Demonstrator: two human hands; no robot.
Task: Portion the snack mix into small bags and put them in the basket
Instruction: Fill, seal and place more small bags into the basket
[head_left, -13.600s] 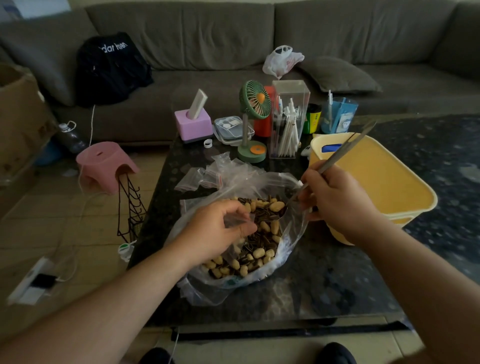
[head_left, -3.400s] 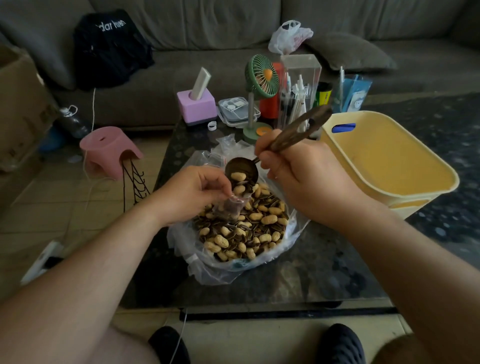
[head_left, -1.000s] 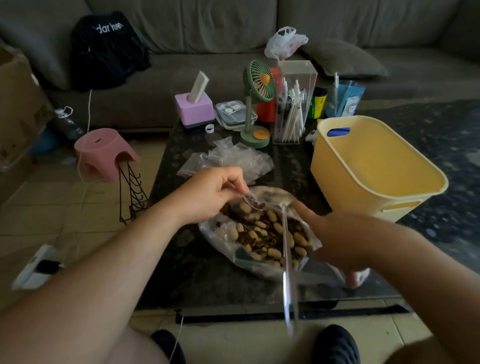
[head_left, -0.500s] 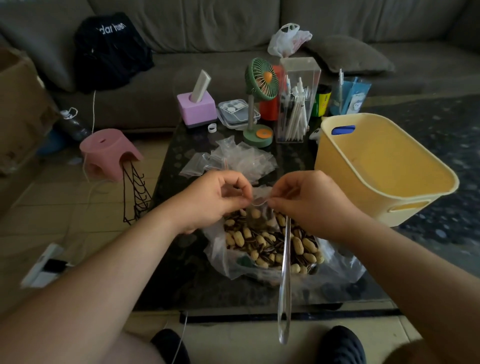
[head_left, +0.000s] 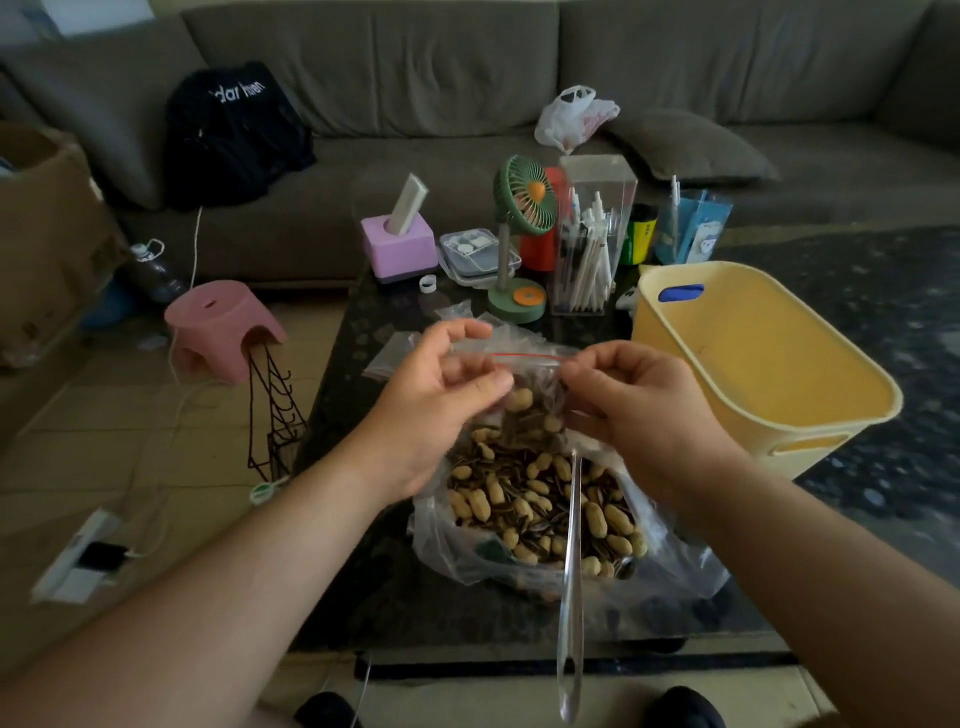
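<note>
A small clear zip bag (head_left: 532, 410) with a red seal line hangs over the table, partly filled with peanuts and sunflower seeds. My left hand (head_left: 436, 410) pinches its top left corner and my right hand (head_left: 634, 410) pinches its top right corner. Below it lies the big clear bag of snack mix (head_left: 540, 509), open on the dark table. A metal spoon (head_left: 571, 597) rests in the big bag, its handle sticking out toward me past the table edge. The yellow basket (head_left: 769, 415) stands at the right; I see nothing inside it.
Spare small zip bags (head_left: 395, 353) lie behind my left hand. At the table's far end stand a green desk fan (head_left: 522, 228), a clear pen holder (head_left: 589, 244), a purple box (head_left: 399, 249) and a lidded container (head_left: 478, 257). A pink stool (head_left: 221, 327) sits on the floor at left.
Both hands have raised the small bag higher above the big bag and drawn its top edge straight between them. The spoon still lies in the snack mix.
</note>
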